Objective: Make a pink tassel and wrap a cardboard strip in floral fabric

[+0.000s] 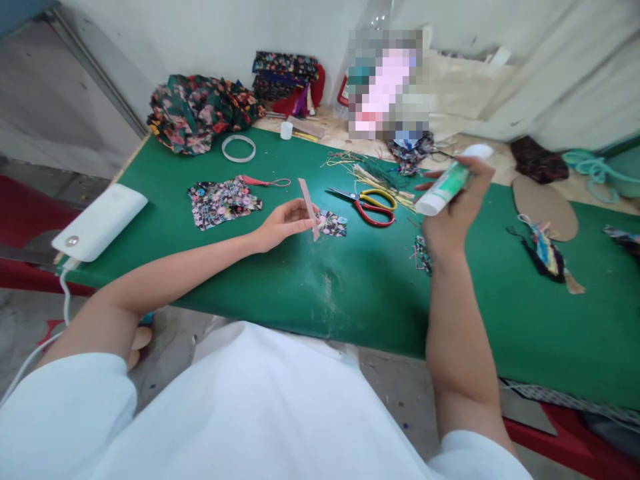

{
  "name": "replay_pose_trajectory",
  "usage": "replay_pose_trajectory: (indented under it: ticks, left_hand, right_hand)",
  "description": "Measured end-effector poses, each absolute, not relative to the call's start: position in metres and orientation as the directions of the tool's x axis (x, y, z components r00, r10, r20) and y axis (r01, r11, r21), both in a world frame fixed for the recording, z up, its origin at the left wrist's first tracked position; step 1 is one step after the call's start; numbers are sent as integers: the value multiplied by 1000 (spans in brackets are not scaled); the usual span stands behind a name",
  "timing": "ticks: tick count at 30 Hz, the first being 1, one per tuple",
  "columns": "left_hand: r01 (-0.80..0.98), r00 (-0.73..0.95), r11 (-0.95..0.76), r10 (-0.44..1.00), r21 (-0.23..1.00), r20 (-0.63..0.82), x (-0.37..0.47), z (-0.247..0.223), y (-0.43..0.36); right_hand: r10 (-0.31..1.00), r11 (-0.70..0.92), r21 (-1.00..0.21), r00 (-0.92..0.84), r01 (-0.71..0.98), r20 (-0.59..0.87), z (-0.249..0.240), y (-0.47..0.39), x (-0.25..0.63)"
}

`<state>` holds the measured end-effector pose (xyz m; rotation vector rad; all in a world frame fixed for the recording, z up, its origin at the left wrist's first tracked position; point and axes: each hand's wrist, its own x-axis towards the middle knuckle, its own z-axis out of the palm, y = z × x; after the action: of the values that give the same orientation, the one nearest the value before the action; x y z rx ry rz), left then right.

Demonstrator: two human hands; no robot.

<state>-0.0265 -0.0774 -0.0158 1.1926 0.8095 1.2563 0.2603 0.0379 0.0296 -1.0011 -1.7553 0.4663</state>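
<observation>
My left hand is closed, pinching a thin pinkish strip above the green table. Just to the right of those fingertips lies a small piece of floral fabric. My right hand, raised above the table, grips a white and green glue tube that tilts up to the right. Between the two hands rest scissors with one yellow and one red handle, blades pointing left. Several floral fabric pieces lie left of my left hand, with a red loop beside them.
A white power bank with a cable sits on the green table at left. Bunched floral cloth, a clear ring and a white cap are behind. Cords lie behind the scissors; a brown oval is at right.
</observation>
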Motion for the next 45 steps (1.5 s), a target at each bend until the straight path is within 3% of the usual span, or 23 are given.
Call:
replay_pose_trajectory:
  ticks: [2, 6, 12, 20, 27, 32, 35, 37, 40, 45]
  left_hand:
    - [-259, 177, -88, 975, 962, 136, -26, -16, -77]
    - [-218, 171, -77, 978, 973, 115, -26, -16, -78]
    - [-152, 166, -86, 980, 985, 111, -25, -14, -78]
    - [-136, 145, -74, 985, 988, 94, -24, -12, -79]
    - [-121, 123, -53, 990, 991, 68, -23, -12, -79]
    - [-149, 99, -37, 994, 988, 52, -21, -10, -78]
    - [-196, 96, -28, 994, 980, 48, -20, -9, -79]
    - [-232, 89, -13, 995, 973, 34, -20, -7, -80]
    - [-274, 76, 8, 997, 962, 13, -20, -5, -81]
    - [-276, 65, 25, 998, 961, -7, -20, -3, -81]
  right_hand:
    - [772, 570, -698, 7, 433, 635, 33, 47, 269]
    - [838, 392, -748, 128, 535, 530, 31, 57, 279]
    - [848, 303, -528, 28, 793, 529, 21, 55, 279]
    - [905, 235, -510, 4, 827, 425, 18, 49, 266]
    - [877, 307, -461, -59, 832, 477, 14, 45, 271]
    - [728, 441, -306, -136, 844, 672, 16, 35, 265]
    - [512, 605, -116, -273, 787, 815, 23, 18, 251]
    - [323, 757, 31, -415, 653, 851, 24, 5, 238]
    - [158, 876, 204, -661, 436, 734, 19, -11, 217]
    - [114, 902, 306, -851, 305, 513, 6, -22, 195]
